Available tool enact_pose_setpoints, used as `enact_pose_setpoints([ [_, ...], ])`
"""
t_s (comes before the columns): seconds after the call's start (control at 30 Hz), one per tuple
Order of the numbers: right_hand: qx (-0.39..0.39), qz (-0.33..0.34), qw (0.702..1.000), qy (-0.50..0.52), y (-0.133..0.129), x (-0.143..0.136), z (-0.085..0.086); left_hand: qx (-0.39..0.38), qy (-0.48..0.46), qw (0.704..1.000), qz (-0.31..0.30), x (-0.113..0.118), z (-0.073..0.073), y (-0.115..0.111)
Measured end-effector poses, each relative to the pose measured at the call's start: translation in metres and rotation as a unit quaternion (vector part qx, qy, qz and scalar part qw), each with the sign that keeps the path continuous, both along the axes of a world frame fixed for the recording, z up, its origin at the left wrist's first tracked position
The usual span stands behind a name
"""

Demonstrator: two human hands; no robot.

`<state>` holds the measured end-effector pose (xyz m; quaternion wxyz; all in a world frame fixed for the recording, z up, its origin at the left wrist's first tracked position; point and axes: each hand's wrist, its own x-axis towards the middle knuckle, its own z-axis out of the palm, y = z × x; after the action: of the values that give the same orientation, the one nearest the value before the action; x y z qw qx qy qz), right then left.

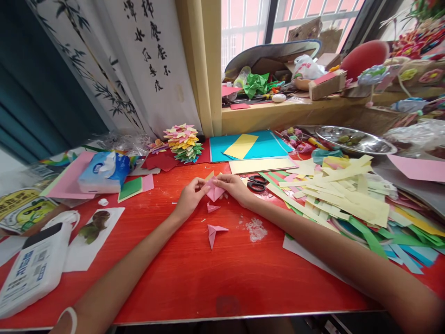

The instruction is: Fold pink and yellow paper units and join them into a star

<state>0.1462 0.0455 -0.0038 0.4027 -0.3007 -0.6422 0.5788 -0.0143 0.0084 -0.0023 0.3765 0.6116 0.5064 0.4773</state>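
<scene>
Between both hands is a pink piece of folded paper [214, 191], raised a little over the red table. My left hand [192, 197] pinches its left edge, and my right hand [236, 188] has its fingers closed on the upper right part. A bit of yellow paper shows behind it. Nearer to me lie a small pink folded piece [212, 208] and a larger pink V-shaped folded piece [216, 234]. Black-handled scissors [257, 183] rest just beyond my right wrist. A stacked model of pink, yellow and green folded points [185, 143] stands farther back.
Cut paper strips [340, 185] pile up on the right, beside a steel dish [354, 140]. Blue sheets [267, 143] lie at the back. On the left are a tissue pack [104, 171], a white container [34, 266] and green paper [130, 189]. The table's front edge [194, 319] is near me.
</scene>
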Motion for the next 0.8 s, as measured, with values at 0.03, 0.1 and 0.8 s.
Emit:
enact_pose_setpoints([
  [0.03,-0.004,0.007,1.000,0.012,-0.0001,-0.0001,0.0001,0.006,-0.005,1.000,0.011,-0.0006,-0.0008,0.0008],
  [0.1,-0.022,0.025,0.999,0.038,0.0005,-0.0002,-0.0002,0.014,-0.023,0.999,0.034,-0.0022,-0.0020,0.0023],
  [0.8,-0.034,0.033,0.996,0.075,-0.0002,0.0004,0.0023,-0.002,-0.184,0.983,0.018,-0.0047,0.0043,0.0003],
])
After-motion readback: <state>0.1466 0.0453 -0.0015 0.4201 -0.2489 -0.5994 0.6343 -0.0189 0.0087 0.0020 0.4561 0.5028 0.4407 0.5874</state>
